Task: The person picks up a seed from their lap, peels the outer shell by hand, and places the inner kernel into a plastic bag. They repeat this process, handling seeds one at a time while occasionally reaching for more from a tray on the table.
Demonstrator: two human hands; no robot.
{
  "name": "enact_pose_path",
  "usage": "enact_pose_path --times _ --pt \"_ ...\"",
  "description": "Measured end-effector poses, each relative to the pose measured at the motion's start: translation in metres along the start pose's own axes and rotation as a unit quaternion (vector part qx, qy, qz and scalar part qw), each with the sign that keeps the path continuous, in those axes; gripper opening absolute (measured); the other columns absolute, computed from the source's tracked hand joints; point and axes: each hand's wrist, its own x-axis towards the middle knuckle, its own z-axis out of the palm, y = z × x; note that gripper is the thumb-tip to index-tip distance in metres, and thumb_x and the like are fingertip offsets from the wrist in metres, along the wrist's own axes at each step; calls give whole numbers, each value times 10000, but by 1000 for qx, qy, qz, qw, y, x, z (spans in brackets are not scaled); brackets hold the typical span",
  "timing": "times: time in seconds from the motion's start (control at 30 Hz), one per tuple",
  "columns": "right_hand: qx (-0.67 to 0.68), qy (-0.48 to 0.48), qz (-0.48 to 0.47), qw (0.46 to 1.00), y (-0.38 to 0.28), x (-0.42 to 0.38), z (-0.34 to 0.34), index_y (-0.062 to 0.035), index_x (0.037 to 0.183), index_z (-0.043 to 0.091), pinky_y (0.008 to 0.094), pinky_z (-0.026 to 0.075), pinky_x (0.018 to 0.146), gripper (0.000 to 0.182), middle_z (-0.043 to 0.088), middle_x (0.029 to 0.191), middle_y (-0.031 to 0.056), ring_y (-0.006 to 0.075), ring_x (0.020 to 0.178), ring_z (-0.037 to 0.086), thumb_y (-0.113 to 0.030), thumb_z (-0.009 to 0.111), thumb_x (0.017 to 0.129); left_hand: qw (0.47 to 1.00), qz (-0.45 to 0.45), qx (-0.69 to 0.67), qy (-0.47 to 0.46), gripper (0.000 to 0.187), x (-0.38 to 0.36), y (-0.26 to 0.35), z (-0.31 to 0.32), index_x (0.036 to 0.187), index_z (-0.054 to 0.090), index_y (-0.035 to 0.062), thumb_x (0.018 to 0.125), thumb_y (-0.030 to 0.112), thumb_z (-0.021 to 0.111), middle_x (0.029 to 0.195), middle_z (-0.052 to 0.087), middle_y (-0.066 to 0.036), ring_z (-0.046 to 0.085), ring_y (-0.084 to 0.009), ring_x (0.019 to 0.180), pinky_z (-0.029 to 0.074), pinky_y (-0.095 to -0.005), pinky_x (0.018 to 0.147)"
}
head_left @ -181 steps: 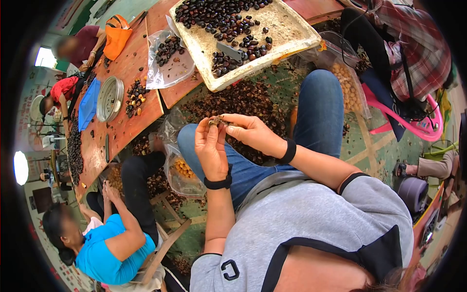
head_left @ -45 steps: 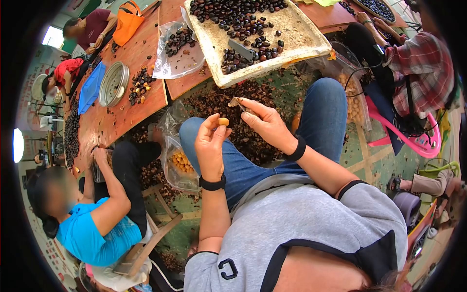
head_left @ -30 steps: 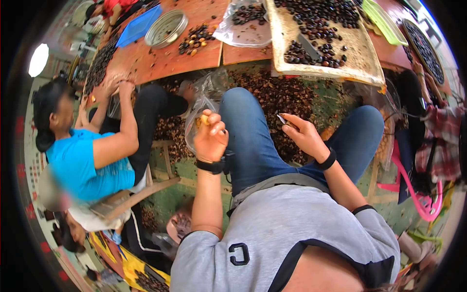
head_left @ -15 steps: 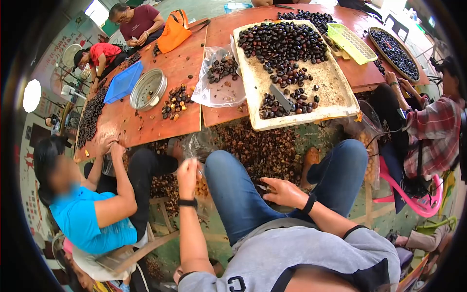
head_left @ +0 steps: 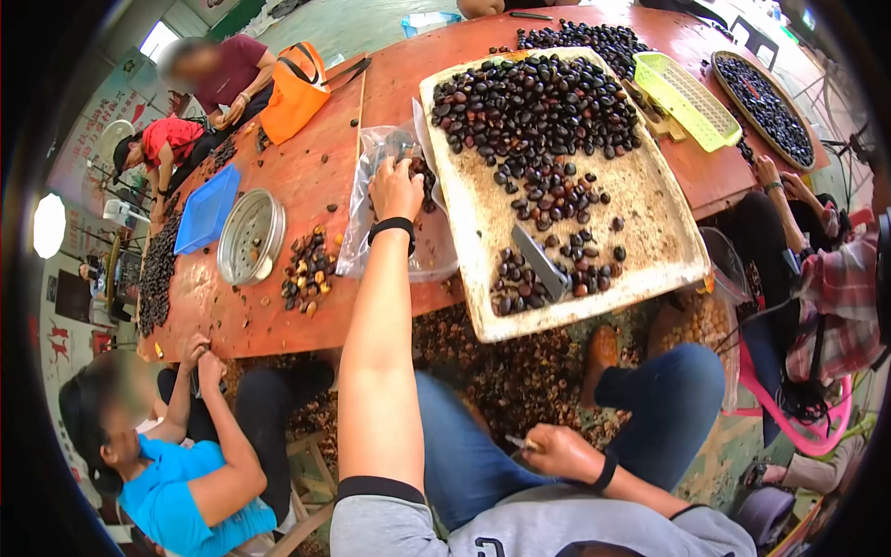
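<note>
Left hand (head_left: 396, 193) has swung up from beside the knee, where it was half a second ago, and is now out over the red tabletop, arm nearly straight. Biggest thing around is that wooden table (head_left: 320, 200). Next down is the off-white tray (head_left: 640, 200) sitting on it, dark nuts (head_left: 538, 102) heaped at the far end and thinning out toward the near end, plus a grey flat blade (head_left: 538, 260) lying among them. Just left of the tray is the clear plastic bag (head_left: 427, 255), spread flat, and left of that a round metal dish (head_left: 274, 232).

Down to hands: the left one is right above the loose nuts (head_left: 429, 181) on the bag, fingers partly spread and bent downward. Can't tell if they've got hold of one. Right hand (head_left: 566, 455) is low between the thighs, fingers curled in tight around a small pointed tool (head_left: 515, 440), only its end poking out past them.
</note>
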Motion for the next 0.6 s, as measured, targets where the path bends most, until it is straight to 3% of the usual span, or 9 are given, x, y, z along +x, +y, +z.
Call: enact_pose_path --times 0.07,0.17,0.2,0.37,0.43,0.6 --pt "22 -24 14 999 -1 4 -3 -18 793 586 440 476 650 215 592 779 171 380 750 605 -218 663 802 999 8 17 -42 381 19 8 12 1163 621 178 795 264 672 1260 532 -102 485 -299 1197 383 -479 979" --pt "47 -55 24 997 -5 11 -7 -19 796 569 438 463 635 282 575 749 179 391 723 592 -280 674 822 999 42 -27 -17 365 38 -5 61 1191 608 183 827 217 608 1262 541 -88 495 -286 1195 377 -466 975" --pt "43 -69 30 996 -5 14 -8 -20 805 568 439 463 637 285 579 754 179 392 727 592 -285 668 827 996 45 -72 -34 331 38 -5 63 1165 605 159 836 181 578 1248 555 -91 508 -267 1186 371 -454 970" --pt "22 -117 34 992 -11 21 -3 -23 829 564 448 462 644 290 590 775 182 396 742 595 -300 649 841 994 104 -35 -22 195 22 -8 48 988 636 119 807 169 585 1052 590 -90 576 -277 1005 376 -422 888" --pt "29 -110 33 993 -18 22 -3 -23 831 563 454 460 650 289 593 772 186 399 744 596 -302 637 848 989 144 -22 17 148 8 -8 40 919 655 117 807 192 595 1017 595 -94 580 -276 958 384 -418 859" --pt "-1 -114 42 993 -20 21 9 -30 854 585 446 474 657 260 605 768 180 387 762 611 -283 643 843 987 144 -56 34 123 -23 -9 19 870 674 124 805 209 612 1003 595 -99 582 -278 940 387 -416 859"
